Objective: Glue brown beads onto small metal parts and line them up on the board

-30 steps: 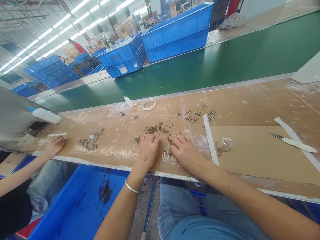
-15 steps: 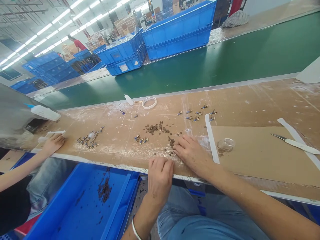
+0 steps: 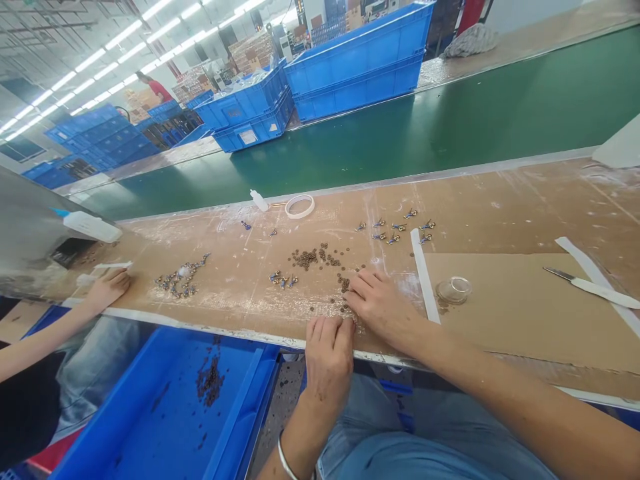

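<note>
- Many small round brown discs (image 3: 305, 259) lie scattered and clustered on the brown cardboard-covered bench (image 3: 475, 210).
- Right hand (image 3: 371, 293): fingers half-bent beside some; hold unclear.
- Left hand (image 3: 329, 337): fingers curled, contents hidden.

Blue crates (image 3: 357, 57) beside green conveyor (image 3: 360, 150)

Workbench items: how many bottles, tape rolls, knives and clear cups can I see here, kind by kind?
Small bottle and blue-tipped bottle: 2
Tape roll: 1
Knife: 1
Clear cup: 1
Total: 5, leaving out the small brown pieces, too many and too tiny to count.
</note>
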`<state>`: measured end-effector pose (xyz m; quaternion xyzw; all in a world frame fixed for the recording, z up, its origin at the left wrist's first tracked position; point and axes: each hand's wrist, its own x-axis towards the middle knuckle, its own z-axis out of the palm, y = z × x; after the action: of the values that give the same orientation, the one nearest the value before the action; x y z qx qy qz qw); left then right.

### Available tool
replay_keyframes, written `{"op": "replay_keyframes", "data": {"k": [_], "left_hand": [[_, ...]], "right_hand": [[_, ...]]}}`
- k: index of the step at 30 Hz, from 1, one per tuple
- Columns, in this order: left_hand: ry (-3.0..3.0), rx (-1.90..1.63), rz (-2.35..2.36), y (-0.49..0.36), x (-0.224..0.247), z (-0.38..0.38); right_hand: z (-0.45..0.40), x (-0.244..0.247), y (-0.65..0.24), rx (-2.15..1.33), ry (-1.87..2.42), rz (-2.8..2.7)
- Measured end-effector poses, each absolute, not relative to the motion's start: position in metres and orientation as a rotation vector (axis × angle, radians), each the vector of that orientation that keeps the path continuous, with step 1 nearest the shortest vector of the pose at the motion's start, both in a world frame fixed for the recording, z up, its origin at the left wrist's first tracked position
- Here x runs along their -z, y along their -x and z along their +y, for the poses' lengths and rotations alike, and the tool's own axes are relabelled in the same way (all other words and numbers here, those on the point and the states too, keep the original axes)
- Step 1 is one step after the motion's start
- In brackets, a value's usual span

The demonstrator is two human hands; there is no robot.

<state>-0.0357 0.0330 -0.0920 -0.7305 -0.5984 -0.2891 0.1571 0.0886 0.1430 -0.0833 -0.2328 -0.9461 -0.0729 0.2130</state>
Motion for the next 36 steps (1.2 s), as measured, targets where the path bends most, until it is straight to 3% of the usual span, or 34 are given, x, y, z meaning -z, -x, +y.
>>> {"op": "replay_keyframes", "data": {"k": [4, 12, 22, 25, 30, 36], "left_hand": [[1.973, 0.86, -1.707, 0.058, 0.089, 0.033], [1.864, 0.549, -2.018, 0.143, 0.087, 0.074], [1.99, 0.493, -2.05, 0.133, 0.075, 0.089], [2.0, 0.832, -2.226, 0.12, 0.067, 0.074], [1.76, 1.84, -2.761, 0.089, 0.052, 0.051], [1.744, 2.078, -2.847, 0.051, 0.036, 0.052]], "right_hand": [[0.143, 0.085, -0.083, 0.205, 0.61, -2.656], [0.146, 0.079, -0.073, 0.209, 0.551, -2.719], [0.151, 0.083, -0.1, 0.04, 0.622, -2.625], [0.141, 0.089, -0.112, -0.041, 0.718, -2.517], [0.119, 0.093, -0.125, -0.236, 0.833, -2.263], [0.102, 0.092, -0.131, -0.329, 0.898, -2.124]]}}
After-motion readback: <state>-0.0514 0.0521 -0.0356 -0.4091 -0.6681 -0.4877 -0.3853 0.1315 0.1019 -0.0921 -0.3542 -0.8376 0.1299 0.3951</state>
